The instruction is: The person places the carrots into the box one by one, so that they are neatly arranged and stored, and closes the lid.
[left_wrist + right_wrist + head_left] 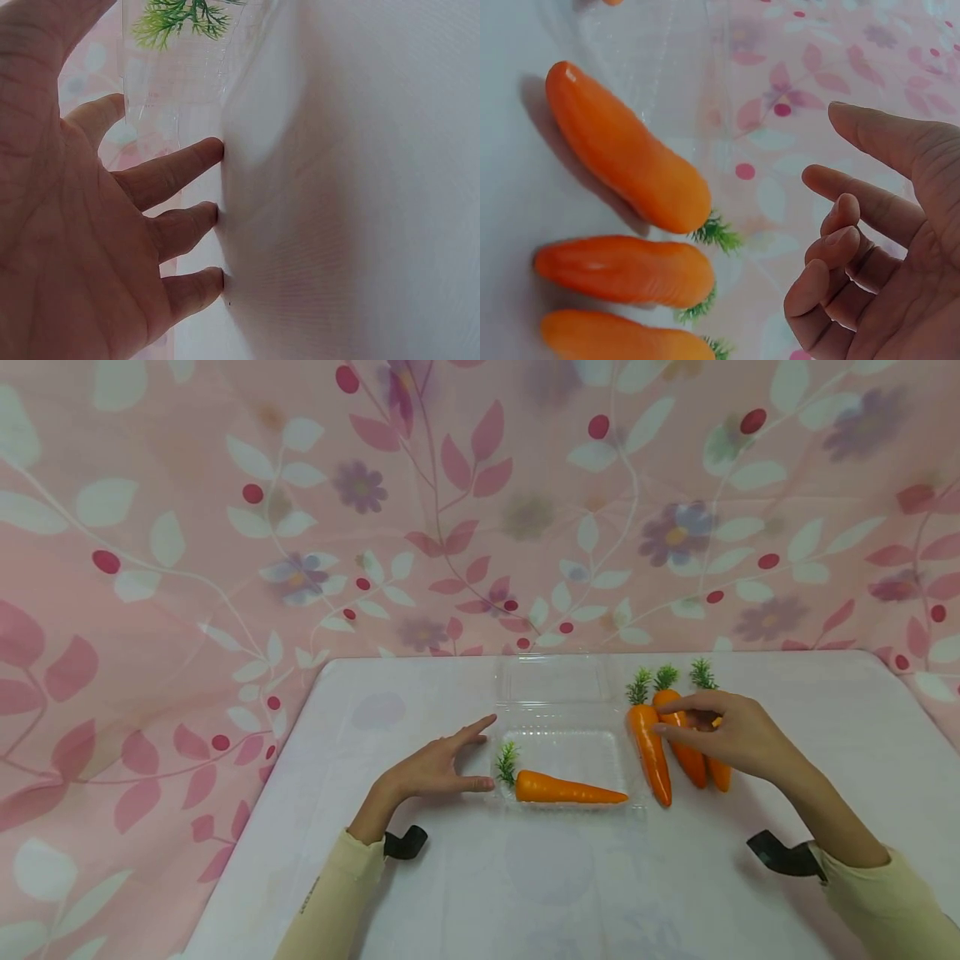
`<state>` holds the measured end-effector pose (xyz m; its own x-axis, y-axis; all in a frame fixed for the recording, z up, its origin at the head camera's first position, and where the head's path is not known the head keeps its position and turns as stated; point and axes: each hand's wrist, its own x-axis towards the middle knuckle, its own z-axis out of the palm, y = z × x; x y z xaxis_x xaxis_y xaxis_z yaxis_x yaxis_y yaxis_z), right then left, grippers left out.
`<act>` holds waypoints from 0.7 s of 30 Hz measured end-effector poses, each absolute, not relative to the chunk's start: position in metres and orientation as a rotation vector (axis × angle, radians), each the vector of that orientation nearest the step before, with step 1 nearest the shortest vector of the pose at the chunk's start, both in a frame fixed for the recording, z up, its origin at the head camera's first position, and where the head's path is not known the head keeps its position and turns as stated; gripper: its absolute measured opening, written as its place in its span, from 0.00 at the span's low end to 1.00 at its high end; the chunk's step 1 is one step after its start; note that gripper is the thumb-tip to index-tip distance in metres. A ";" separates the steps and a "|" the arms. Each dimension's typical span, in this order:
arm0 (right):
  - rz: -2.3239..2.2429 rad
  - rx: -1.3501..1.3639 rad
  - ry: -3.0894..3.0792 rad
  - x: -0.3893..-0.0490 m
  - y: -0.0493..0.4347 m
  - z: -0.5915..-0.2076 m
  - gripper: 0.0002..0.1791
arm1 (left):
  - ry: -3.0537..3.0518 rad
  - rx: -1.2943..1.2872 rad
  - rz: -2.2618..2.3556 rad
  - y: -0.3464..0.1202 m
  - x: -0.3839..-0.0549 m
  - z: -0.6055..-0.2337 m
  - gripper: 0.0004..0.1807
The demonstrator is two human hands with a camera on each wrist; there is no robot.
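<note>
Left hand point(431, 768), spread and empty, beside the clear container point(566, 747) at centre; right hand point(731, 731), half-curled and empty, hung above three carrots point(651, 752) right of centre, whose crowding could have set neighbours rolling.

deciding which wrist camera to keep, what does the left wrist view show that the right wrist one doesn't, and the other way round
Only the left wrist view shows the left hand and the leafy top of the carrot in the clear container. Only the right wrist view shows the right hand and three orange carrots lying outside it. Both show part of the container, the white tabletop and the pink floral backdrop.
</note>
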<state>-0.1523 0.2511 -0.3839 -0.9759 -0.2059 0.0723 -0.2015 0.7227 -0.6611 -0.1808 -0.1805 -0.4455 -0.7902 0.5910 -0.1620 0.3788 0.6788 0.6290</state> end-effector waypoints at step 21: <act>-1.041 -0.207 2.952 -0.149 0.301 -0.399 0.24 | 2.534 0.750 0.849 -0.180 -0.180 -0.444 0.54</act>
<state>-0.1487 0.3009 -0.3993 -0.9913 -0.1255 0.0395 -0.1226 0.7713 -0.6246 -0.1799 -0.1801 -0.4440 -0.7926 0.5866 -0.1665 0.3679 0.6778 0.6365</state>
